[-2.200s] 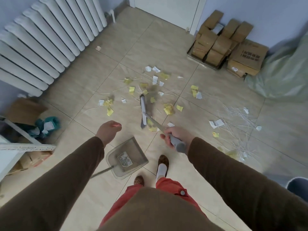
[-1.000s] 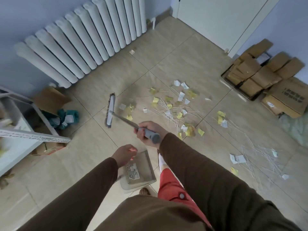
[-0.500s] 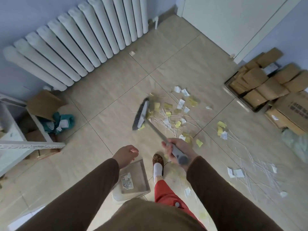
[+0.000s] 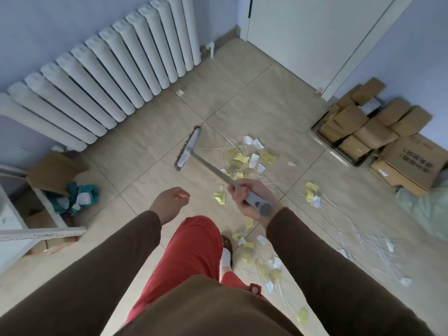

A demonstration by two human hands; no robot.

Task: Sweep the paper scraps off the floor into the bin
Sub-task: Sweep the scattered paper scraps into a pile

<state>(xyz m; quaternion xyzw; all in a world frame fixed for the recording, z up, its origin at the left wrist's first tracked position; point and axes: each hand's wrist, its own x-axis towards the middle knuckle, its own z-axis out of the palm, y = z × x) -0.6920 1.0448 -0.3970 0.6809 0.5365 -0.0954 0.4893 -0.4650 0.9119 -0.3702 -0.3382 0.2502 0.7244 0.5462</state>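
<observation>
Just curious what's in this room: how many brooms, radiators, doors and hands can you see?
broom: 1
radiator: 1
door: 1
hands: 2, left hand and right hand, which grips the broom
Total: 5
</observation>
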